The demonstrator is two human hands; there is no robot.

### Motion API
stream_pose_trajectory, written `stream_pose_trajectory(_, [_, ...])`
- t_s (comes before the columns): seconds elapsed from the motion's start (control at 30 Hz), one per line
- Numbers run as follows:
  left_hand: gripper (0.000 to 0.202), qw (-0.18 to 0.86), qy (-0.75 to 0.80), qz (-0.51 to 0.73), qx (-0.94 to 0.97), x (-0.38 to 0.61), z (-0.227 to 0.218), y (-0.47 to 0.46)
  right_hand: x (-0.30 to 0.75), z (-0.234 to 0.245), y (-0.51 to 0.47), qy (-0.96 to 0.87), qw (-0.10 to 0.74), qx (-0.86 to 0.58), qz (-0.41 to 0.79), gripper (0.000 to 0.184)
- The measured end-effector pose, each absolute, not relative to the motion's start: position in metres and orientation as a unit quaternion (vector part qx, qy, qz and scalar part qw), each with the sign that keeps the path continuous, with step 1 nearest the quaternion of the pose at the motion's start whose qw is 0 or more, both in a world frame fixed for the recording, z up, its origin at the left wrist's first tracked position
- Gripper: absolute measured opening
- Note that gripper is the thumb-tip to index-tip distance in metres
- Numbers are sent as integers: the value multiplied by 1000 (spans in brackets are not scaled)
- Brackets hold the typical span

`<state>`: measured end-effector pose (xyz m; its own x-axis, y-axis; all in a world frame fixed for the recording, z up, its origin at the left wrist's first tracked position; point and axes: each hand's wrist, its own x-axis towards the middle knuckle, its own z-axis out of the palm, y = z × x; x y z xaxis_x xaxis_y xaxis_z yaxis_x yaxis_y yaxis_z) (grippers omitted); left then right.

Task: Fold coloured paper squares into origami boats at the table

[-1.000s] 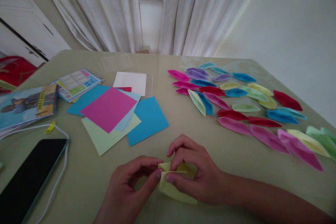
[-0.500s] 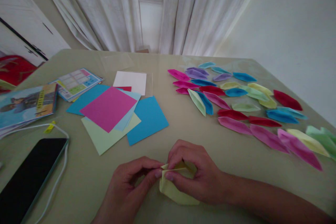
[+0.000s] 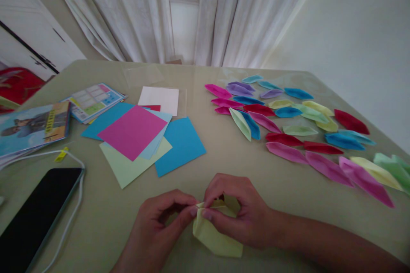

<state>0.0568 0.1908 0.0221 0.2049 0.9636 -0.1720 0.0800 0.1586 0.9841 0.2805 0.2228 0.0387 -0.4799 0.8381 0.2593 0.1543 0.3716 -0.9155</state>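
A pale yellow folded paper (image 3: 219, 236) is held at the near side of the table, its lower flap hanging toward me. My left hand (image 3: 166, 222) pinches the paper's upper left corner between thumb and forefinger. Close beside it, my right hand (image 3: 240, 209) pinches the top edge, thumb in front and fingers behind. The fingertips of both hands nearly meet. Part of the paper behind my right fingers is hidden.
Many folded paper boats (image 3: 288, 138) in several colours lie across the right side. Flat paper squares (image 3: 133, 132) overlap at left centre. A phone (image 3: 41, 217), a white cable (image 3: 72, 222) and booklets (image 3: 35, 126) lie on the left. Curtains (image 3: 128, 13) hang behind the table (image 3: 192, 162).
The yellow paper's lower flap has swung slightly down and toward me, and the gap at its top edge looks narrower. Both hands stay almost in place.
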Motion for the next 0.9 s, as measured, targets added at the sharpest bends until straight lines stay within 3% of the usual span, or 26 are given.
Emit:
stream_pose_trajectory(0.3, [21, 606, 460, 378, 528, 58, 20, 191, 280, 38, 223, -731, 379, -370, 430, 6])
stream_pose_trajectory(0.9, [7, 503, 513, 397, 571, 58, 24, 190, 281, 37, 222, -736, 365, -377, 428, 6])
